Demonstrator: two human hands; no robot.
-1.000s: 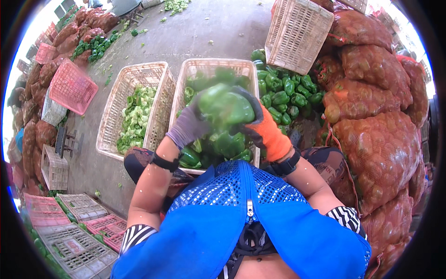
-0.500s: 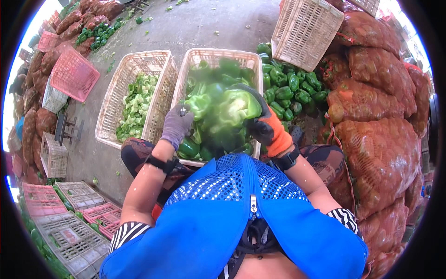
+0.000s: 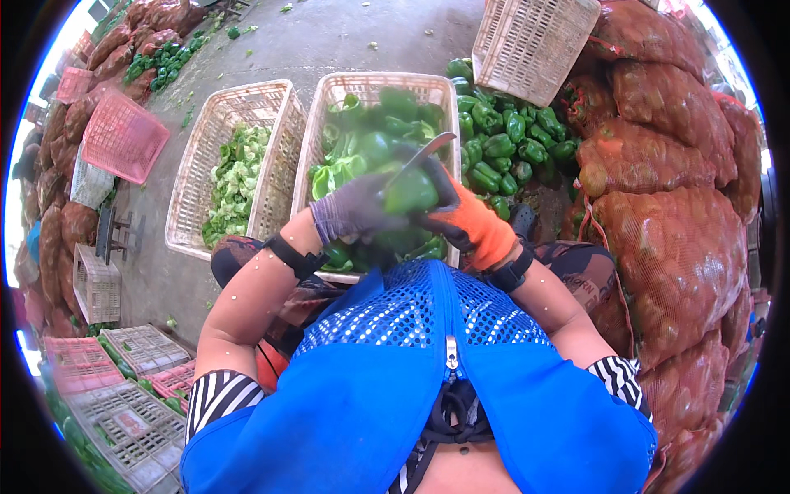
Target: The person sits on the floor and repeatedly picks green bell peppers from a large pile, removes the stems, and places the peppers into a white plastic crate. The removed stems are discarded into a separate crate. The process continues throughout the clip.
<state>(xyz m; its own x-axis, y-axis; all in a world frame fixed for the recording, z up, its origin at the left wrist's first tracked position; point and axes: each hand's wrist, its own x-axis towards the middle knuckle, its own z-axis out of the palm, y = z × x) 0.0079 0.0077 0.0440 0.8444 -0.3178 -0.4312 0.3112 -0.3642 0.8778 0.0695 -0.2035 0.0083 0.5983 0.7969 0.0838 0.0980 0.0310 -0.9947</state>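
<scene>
My left hand (image 3: pixel 355 206), in a grey-purple glove, is closed round a knife whose handle is hidden by the fingers. The knife's curved blade (image 3: pixel 421 159) points up and to the right, across a green bell pepper (image 3: pixel 411 193). My right hand (image 3: pixel 469 221), in an orange and black glove, grips that pepper from the right side. Both hands meet over the near half of a whitish plastic crate (image 3: pixel 309 140), which holds green peppers and opened pepper pieces. A blurred patch in the picture softens the details around the pepper.
Left of it, another crate (image 3: pixel 183 185) contains pale green pepper cores. Loose green peppers (image 3: pixel 502 146) lie piled on the right, beneath a tilted crate (image 3: pixel 535 45). Stacked red mesh sacks (image 3: pixel 671 263) line the right side. Pink crates (image 3: pixel 125 136) and grey crates (image 3: pixel 123 424) stand at left.
An opened pepper with its pale inside showing was in my right hand; a dark green one is there now. My left hand has moved right to meet it, and the blade has come into view.
</scene>
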